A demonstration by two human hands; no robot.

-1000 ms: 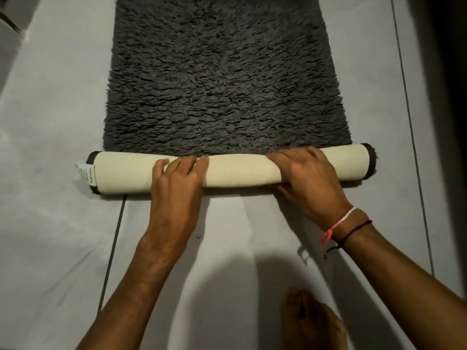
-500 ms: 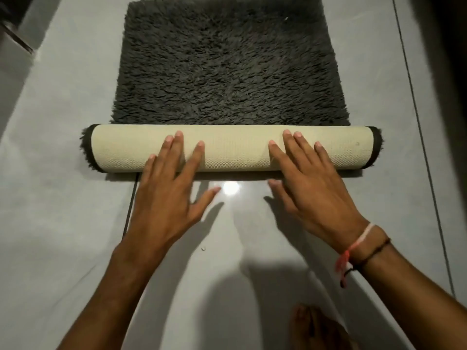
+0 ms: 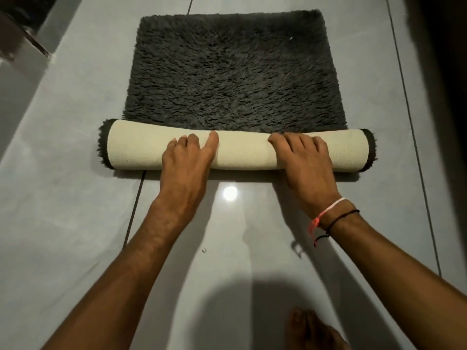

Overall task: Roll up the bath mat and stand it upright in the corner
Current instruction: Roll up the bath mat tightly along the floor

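Observation:
A dark grey shaggy bath mat [image 3: 232, 72] lies flat on the floor, its near part wound into a roll [image 3: 242, 152] with the cream backing outside. The roll lies crosswise, dark pile showing at both ends. My left hand [image 3: 187, 160] rests on top of the roll left of its middle, fingers curled over the far side. My right hand [image 3: 305, 162] presses on the roll right of its middle, fingers bent over the top. A pink thread and a black thread circle my right wrist.
The floor is glossy grey tile [image 3: 63, 198] with dark grout lines and a lamp's reflection [image 3: 230, 193]. A raised ledge [image 3: 22, 44] runs along the far left. A dark wall [image 3: 444, 72] stands at the right. My bare foot [image 3: 310, 329] is at the bottom.
The roll has moved away from me and grown thicker, and less flat mat remains beyond it. My hands went from flat with spread fingers to curled over the roll's top.

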